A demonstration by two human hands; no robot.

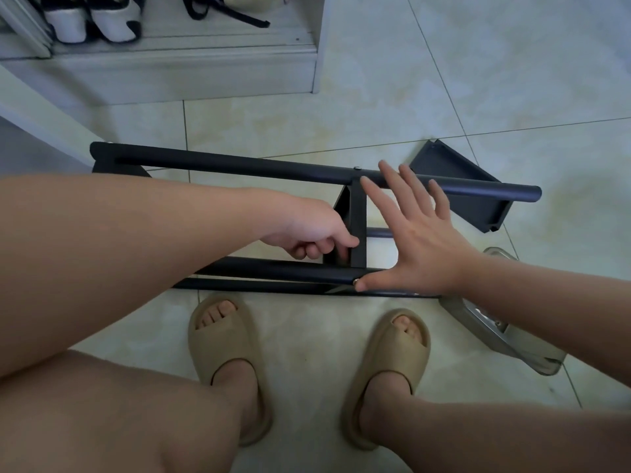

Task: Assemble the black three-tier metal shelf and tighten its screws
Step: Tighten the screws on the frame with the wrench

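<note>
Pale floor tiles (512,80) fill the frame, with a shoe cabinet (170,73) at upper left. The black shelf (355,199) lies on its side across the centre, its far pole (239,165) and near pole (273,271) running left to right. Our left grip (307,233) curls round the edge of the middle tier (357,220) between the poles. Our right grip (420,244) is spread wide just right of it, fingertips (386,169) over the far pole and thumb tip against the small screw (356,281) in the near pole. To do this well, we judge, we should hold the tier square to both poles and seat the screw straight before tightening. An end tier (454,186) juts out at right, beyond the right grip.
</note>
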